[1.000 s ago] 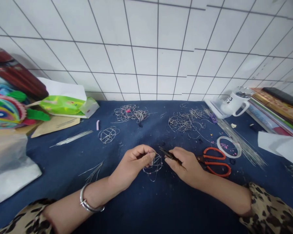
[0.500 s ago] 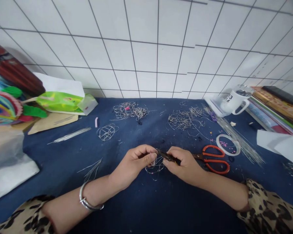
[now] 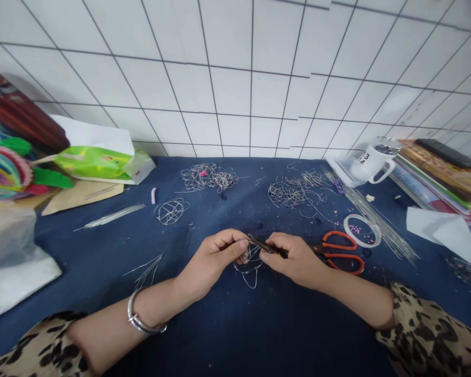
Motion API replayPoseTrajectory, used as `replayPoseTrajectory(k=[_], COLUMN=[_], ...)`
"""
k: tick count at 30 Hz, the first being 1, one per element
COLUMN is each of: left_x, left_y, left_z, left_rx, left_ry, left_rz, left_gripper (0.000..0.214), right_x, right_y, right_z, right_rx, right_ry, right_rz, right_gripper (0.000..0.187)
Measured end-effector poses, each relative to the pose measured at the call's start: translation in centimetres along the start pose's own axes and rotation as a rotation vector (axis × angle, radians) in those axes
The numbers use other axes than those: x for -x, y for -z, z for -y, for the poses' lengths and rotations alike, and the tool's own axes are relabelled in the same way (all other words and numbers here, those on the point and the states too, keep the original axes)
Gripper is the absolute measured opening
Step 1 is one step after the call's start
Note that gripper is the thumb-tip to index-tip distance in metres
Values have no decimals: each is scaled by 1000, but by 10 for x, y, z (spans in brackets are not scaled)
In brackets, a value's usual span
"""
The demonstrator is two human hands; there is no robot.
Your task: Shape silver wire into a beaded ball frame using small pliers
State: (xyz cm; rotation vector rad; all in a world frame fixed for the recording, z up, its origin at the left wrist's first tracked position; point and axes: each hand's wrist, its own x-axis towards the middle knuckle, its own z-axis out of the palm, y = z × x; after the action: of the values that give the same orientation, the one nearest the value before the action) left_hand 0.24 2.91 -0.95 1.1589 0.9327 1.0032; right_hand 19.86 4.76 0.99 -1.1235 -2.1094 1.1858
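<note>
My left hand (image 3: 214,256) pinches a small wire piece (image 3: 249,266) of thin silver wire with a few pink beads, held just above the dark blue cloth (image 3: 235,324). Close against it, my right hand (image 3: 294,259) is closed round small dark pliers (image 3: 264,245), whose tip points left and meets the wire near my left fingertips. A silver bangle sits on my left wrist. Both forearms rest low over the cloth.
Orange-handled scissors (image 3: 337,253) lie right of my right hand, beside a clear lid with pink beads (image 3: 361,229) and a bundle of straight wires (image 3: 380,225). Wire tangles (image 3: 294,192), a wire ball (image 3: 171,211), a white mug (image 3: 371,161), stacked books (image 3: 443,175) and bags (image 3: 98,162) lie around.
My hands have closed together: the pliers' tip moved left onto the wire piece. The wire piece has turned a little in my left fingers, with a loop now hanging lower.
</note>
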Motion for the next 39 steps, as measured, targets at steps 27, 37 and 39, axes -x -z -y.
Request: replayPoseTrajectory(k=[27, 37, 39], left_x=[-14, -17, -17], left_y=[26, 33, 34], left_z=[-24, -17, -16], left_rx=[-517, -763, -804], left_ry=[228, 120, 110], left_rz=[274, 279, 257], left_gripper=[16, 22, 20], right_x=[-6, 1, 0], right_y=[10, 18, 15], right_z=[-4, 8, 5], right_rx=[-156, 97, 68], right_ry=[-143, -45, -82], right_rz=[57, -17, -8], right_gripper=[16, 20, 21])
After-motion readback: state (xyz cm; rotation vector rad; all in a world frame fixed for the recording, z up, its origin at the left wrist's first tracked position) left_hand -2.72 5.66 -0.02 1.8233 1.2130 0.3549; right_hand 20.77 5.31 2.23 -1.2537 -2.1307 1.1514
